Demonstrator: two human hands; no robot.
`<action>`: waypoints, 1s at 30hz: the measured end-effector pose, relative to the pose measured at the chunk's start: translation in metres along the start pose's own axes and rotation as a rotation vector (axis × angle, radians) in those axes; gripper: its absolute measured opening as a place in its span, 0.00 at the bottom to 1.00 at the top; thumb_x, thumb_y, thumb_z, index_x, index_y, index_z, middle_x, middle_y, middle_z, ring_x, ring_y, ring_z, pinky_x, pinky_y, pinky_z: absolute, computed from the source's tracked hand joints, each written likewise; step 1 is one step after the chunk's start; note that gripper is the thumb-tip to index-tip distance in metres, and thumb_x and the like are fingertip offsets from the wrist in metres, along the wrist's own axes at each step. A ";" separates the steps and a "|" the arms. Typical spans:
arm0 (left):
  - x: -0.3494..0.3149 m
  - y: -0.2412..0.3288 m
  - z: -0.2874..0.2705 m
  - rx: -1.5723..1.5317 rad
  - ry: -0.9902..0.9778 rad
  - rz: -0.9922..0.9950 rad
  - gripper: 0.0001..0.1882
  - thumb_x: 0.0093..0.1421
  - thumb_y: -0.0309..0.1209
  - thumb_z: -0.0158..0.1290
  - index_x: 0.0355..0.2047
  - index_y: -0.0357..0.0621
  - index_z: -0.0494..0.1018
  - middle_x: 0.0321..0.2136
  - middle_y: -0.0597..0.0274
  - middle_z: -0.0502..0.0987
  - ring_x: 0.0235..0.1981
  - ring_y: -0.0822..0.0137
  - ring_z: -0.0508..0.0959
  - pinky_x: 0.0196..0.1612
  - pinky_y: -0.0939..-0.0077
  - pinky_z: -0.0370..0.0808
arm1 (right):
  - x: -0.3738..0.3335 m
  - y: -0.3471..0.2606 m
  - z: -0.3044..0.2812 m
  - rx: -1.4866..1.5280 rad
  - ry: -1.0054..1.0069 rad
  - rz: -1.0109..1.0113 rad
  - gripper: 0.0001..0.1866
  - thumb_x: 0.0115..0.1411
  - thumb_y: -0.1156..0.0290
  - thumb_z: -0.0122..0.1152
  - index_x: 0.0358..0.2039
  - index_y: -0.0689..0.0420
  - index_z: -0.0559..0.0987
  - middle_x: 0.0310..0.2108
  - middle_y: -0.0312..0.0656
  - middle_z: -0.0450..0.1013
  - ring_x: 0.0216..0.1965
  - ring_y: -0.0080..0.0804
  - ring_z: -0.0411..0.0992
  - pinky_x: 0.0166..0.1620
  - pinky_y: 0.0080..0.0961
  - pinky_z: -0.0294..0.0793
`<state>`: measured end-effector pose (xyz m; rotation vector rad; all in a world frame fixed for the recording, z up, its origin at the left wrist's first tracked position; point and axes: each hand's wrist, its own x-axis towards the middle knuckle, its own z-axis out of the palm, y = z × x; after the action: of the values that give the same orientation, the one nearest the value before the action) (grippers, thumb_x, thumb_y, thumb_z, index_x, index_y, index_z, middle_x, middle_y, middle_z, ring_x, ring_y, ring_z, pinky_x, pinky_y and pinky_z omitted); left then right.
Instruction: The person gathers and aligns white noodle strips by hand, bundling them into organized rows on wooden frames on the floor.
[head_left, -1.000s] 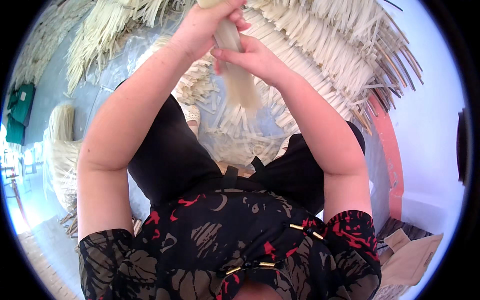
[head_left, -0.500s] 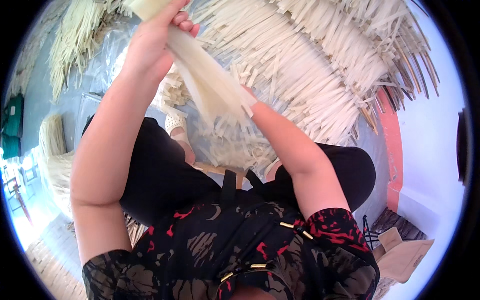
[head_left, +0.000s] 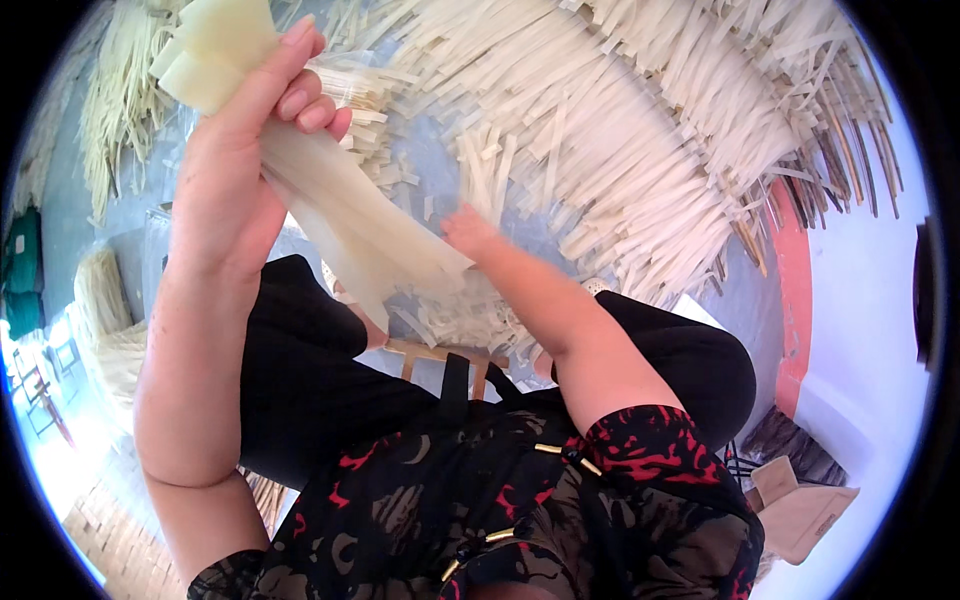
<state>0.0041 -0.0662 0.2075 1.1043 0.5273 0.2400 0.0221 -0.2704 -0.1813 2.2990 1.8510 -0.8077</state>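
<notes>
My left hand (head_left: 245, 150) is raised at the upper left, its fingers wrapped round a bundle of flat cream-coloured strips (head_left: 350, 215). A folded, layered end of the bundle stands out above my thumb. Below the fist the strips hang down to the right and fan out over my knees. Close to their lower end is my right hand (head_left: 470, 236), which is smeared by motion. Its fingers do not show clearly, so I cannot tell whether it touches the strips. Many more strips (head_left: 540, 110) lie in rows on the floor ahead of me.
A wooden stool (head_left: 410, 352) shows between my legs. At the left edge is a pale upright bundle (head_left: 100, 285). Dark thin sticks (head_left: 850, 150) jut from the strips at the far right, near a wall with a red band (head_left: 795, 300). A beige box (head_left: 800, 510) stands at the lower right.
My left hand has moved left and nearer with the bundle. My right hand has come out from behind the lower end of the strips and shows to the left of where it was.
</notes>
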 end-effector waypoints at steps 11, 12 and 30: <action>0.000 -0.002 -0.014 -0.069 -0.011 -0.032 0.09 0.64 0.33 0.52 0.40 0.40 0.68 0.18 0.77 0.61 0.22 0.81 0.65 0.35 0.80 0.71 | -0.048 0.058 -0.037 0.563 0.541 0.636 0.18 0.52 0.61 0.59 0.41 0.57 0.77 0.40 0.43 0.75 0.44 0.44 0.72 0.49 0.43 0.69; -0.001 -0.003 -0.013 -0.069 -0.004 -0.036 0.09 0.64 0.33 0.52 0.40 0.40 0.69 0.18 0.77 0.62 0.22 0.81 0.65 0.35 0.80 0.71 | -0.049 0.061 -0.033 0.489 0.605 0.790 0.21 0.52 0.60 0.61 0.44 0.56 0.75 0.41 0.45 0.73 0.44 0.45 0.72 0.49 0.42 0.70; 0.004 -0.007 -0.008 -0.033 0.015 -0.063 0.10 0.64 0.33 0.52 0.40 0.40 0.69 0.18 0.77 0.62 0.21 0.81 0.66 0.35 0.80 0.71 | -0.038 0.085 -0.005 1.292 0.561 0.898 0.20 0.42 0.71 0.67 0.37 0.60 0.74 0.35 0.44 0.75 0.36 0.35 0.75 0.41 0.31 0.74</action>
<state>0.0029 -0.0614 0.1973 1.0528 0.5683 0.2015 0.0978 -0.3242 -0.1818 3.7977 -0.1572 -1.4595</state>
